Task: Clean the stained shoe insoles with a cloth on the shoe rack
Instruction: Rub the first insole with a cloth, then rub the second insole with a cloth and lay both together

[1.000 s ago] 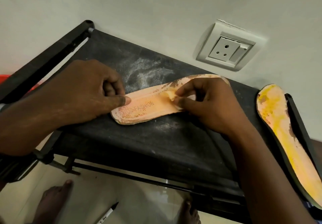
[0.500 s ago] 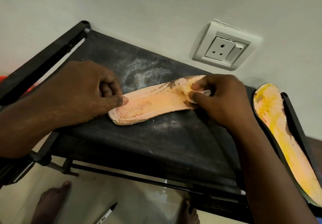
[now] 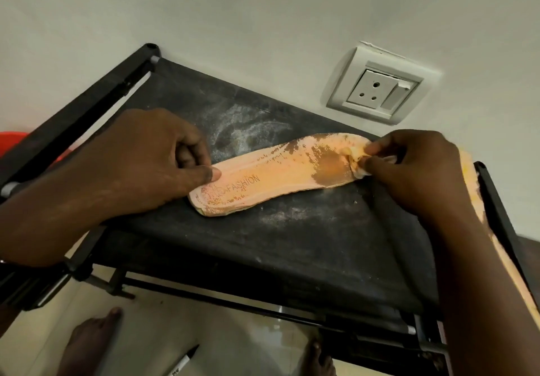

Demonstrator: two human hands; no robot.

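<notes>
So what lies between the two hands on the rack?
Head view: only the insole, its FASHION print and brown stain, between the left hand and the cloth in the right hand.

Home interior — black fabric shoe rack point(image 3: 292, 244) against painted wall point(image 3: 263, 10), wall socket point(image 3: 377, 89), tiled floor point(image 3: 233, 346).

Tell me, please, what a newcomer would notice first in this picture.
The orange insole lies in the middle of the black shoe rack, stained brown toward its right end. The left hand holds its printed end, while the right hand pinches a small cloth against the stained end.
</notes>
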